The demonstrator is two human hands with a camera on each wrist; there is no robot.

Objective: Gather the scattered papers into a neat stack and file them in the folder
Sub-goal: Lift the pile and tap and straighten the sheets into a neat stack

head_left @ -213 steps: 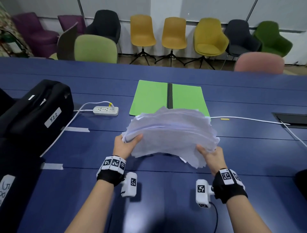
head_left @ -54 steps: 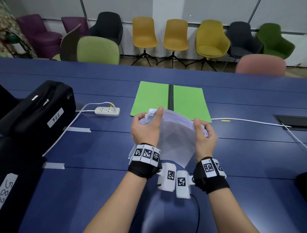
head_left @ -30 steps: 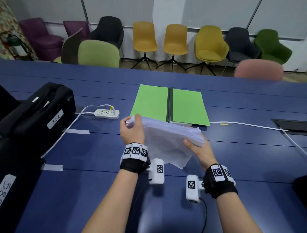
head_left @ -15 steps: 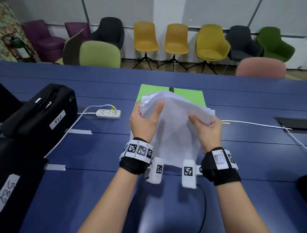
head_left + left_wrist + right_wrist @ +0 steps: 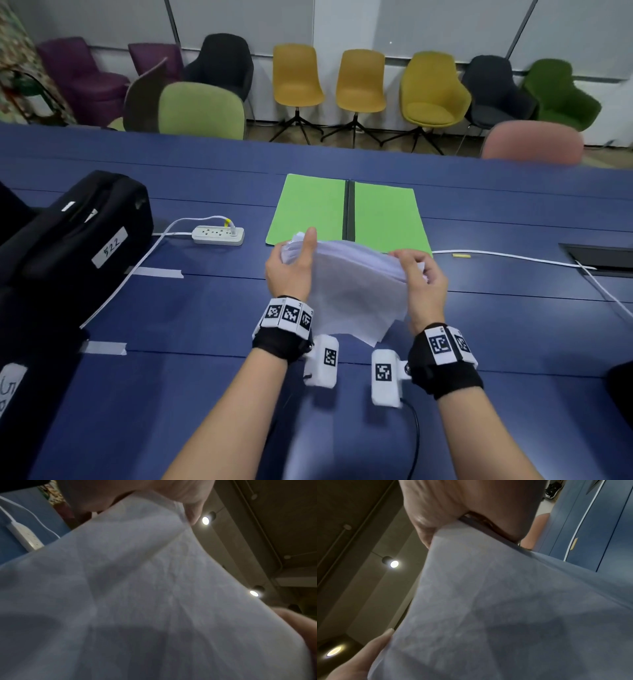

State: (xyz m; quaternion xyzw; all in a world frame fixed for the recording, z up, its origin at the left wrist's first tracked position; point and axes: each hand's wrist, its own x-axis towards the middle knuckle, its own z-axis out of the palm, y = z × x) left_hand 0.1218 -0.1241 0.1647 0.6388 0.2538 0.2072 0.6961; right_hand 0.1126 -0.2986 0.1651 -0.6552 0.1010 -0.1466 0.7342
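Both hands on the bundle: left hand (image 5: pixel 291 274) pinches the left edge of the papers (image 5: pixel 356 291), right hand (image 5: pixel 423 284) curls round the right edge, sheets held off the table (image 5: pixel 171 308), near corner drooping. Squaring-up step, I'd say; edges look ragged. Next: tap them even, then lay them onto the open green folder (image 5: pixel 387 216) just beyond.

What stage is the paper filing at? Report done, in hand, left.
Done: the white loose papers are gathered into one bundle, none seen on the blue table. In hand: left hand and right hand hold it by its ends above the table, edges uneven. Left: square it and lay it in the open green folder.
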